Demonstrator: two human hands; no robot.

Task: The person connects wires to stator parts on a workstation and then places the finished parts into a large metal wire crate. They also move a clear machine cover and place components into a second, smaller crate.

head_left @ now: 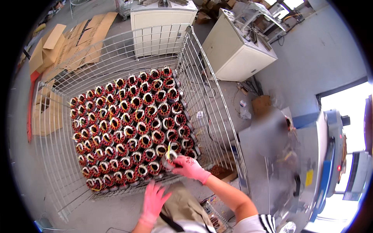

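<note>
My right hand (190,168), in a pink glove, grips a motor stator (169,160) by its side, with yellow and white leads sticking up from it. It is at the near right corner of rows of similar stators (124,128), ring-shaped with red windings, dark open centres and white lead bundles. These stand packed inside a wire mesh cage (211,73). My left hand (153,200), also gloved in pink, hovers near the cage's front edge with fingers spread and nothing in it.
Two pale cabinets (237,50) stand beyond the cage, with metal parts on top. Flattened cardboard (87,37) and an open box (46,48) lie at the far left, near a red bar (29,108). To the right is a metal-topped workbench (252,155), partly blurred, beside a machine (330,151).
</note>
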